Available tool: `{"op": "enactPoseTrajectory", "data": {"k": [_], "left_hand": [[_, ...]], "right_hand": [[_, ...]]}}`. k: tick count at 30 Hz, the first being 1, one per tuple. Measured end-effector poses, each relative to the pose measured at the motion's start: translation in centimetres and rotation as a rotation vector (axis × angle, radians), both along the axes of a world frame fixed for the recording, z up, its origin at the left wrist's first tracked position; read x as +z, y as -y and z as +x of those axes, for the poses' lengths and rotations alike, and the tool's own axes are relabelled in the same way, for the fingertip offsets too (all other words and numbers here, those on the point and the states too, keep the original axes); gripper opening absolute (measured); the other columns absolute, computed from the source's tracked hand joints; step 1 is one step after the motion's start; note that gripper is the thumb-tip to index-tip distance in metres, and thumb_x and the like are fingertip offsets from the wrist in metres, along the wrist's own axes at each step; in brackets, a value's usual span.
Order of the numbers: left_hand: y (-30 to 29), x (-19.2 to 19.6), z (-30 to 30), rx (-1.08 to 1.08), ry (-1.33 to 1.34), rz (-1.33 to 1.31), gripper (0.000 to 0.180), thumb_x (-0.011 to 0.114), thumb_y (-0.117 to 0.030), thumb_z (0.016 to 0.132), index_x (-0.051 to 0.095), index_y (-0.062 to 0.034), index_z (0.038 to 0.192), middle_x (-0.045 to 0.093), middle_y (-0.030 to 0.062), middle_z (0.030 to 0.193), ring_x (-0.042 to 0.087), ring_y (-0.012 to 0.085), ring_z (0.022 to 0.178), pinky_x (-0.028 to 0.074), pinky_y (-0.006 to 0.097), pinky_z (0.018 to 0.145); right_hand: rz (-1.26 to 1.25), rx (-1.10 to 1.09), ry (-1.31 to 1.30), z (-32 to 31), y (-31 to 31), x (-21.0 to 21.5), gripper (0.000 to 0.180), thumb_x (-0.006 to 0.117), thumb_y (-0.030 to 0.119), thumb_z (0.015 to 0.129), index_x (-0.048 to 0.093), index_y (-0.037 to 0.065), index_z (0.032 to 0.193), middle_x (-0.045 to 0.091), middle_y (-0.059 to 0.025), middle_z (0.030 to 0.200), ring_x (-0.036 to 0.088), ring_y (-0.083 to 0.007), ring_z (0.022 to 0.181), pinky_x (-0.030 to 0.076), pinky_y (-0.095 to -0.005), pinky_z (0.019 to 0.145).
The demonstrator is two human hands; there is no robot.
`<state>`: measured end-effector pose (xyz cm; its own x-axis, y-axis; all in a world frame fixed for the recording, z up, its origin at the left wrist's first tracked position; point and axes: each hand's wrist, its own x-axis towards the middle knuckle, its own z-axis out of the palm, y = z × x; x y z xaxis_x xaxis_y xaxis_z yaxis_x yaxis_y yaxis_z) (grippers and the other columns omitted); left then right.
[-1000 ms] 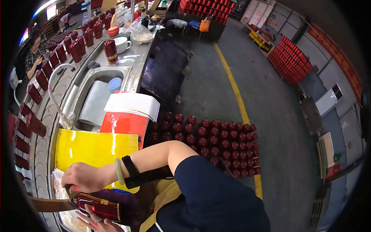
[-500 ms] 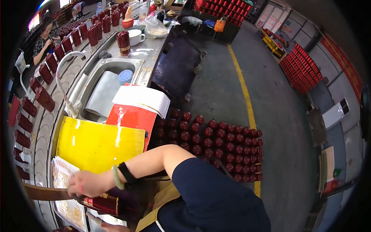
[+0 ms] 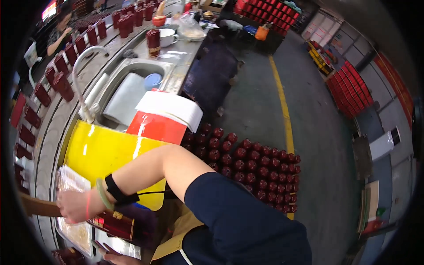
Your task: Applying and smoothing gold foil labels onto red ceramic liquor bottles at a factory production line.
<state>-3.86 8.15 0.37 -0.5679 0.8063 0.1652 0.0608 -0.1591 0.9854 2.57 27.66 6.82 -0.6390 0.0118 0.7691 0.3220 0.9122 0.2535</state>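
Note:
My right hand (image 3: 76,206) reaches across to the left, over a plastic-covered stack of sheets (image 3: 73,179) with gold patterns. Its fingers are bent downward and closed, and the fingertips are hidden. Just beside its wrist lies a tilted dark red bottle (image 3: 117,225) with gold and red decoration. My left hand (image 3: 121,259) shows only in part at the lower edge, below the bottle. Its fingers look closed around a thin dark piece that I cannot make out. A pale sheet (image 3: 118,245) shows between this hand and the bottle.
A yellow sheet (image 3: 104,150), a red folder (image 3: 157,126) and white papers (image 3: 170,108) lie beside a metal sink (image 3: 165,70) with a curved tap (image 3: 77,73). Dark red bottles (image 3: 64,86) line the conveyor at left. Many more stand in rows (image 3: 240,153) on the right.
My right hand has moved left and slightly up, away from the bottle and further over the patterned sheets. The head view has shifted a little. My left hand stays low beside the bottle.

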Motion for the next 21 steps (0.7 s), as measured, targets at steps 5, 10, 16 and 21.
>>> {"op": "enactPoseTrajectory", "data": {"k": [5, 10, 16, 21], "left_hand": [[8.9, -1.3, -6.9, 0.123, -0.306, -0.138, 0.071, 0.018, -0.048, 0.111, 0.027, 0.0052, 0.156, 0.029, 0.0161, 0.164, 0.026, 0.0302, 0.152, 0.02, 0.046, 0.125], [7.1, 1.8, -3.6, 0.026, 0.156, -0.053, 0.084, 0.014, -0.066, 0.104, 0.033, -0.0031, 0.156, 0.038, 0.013, 0.16, 0.035, 0.0284, 0.148, 0.024, 0.045, 0.122], [7.5, 4.1, -2.2, 0.002, 0.276, -0.127, 0.09, 0.013, -0.07, 0.102, 0.03, -0.0001, 0.156, 0.04, 0.0167, 0.158, 0.038, 0.0299, 0.146, 0.026, 0.044, 0.122], [6.9, 4.7, -2.5, 0.023, 0.283, -0.143, 0.091, 0.013, -0.07, 0.102, 0.03, 0.0008, 0.155, 0.043, 0.0176, 0.155, 0.041, 0.0297, 0.144, 0.028, 0.043, 0.121]], "right_hand": [[-0.073, 0.625, 0.053, 1.9, 6.3, 2.2, 0.009, 0.063, 0.024, 0.077, 0.057, 0.019, 0.083, 0.054, -0.0004, 0.079, 0.057, -0.0243, 0.085, 0.047, -0.0398, 0.075], [-0.578, 0.564, 0.143, 7.6, 6.0, 2.3, 0.023, 0.072, 0.017, 0.082, 0.068, 0.014, 0.104, 0.069, -0.0029, 0.101, 0.065, -0.0231, 0.099, 0.05, -0.034, 0.089], [-0.261, 0.326, 0.009, 6.7, 3.3, 2.5, 0.03, 0.072, 0.007, 0.074, 0.074, 0.018, 0.101, 0.069, 0.0047, 0.089, 0.056, -0.0159, 0.077, 0.043, -0.0324, 0.079], [-0.354, 0.637, 0.306, 5.9, 6.9, 3.7, 0.03, 0.067, 0.015, 0.08, 0.071, 0.016, 0.11, 0.064, 0.0016, 0.09, 0.057, -0.0171, 0.077, 0.047, -0.0318, 0.072]]}}
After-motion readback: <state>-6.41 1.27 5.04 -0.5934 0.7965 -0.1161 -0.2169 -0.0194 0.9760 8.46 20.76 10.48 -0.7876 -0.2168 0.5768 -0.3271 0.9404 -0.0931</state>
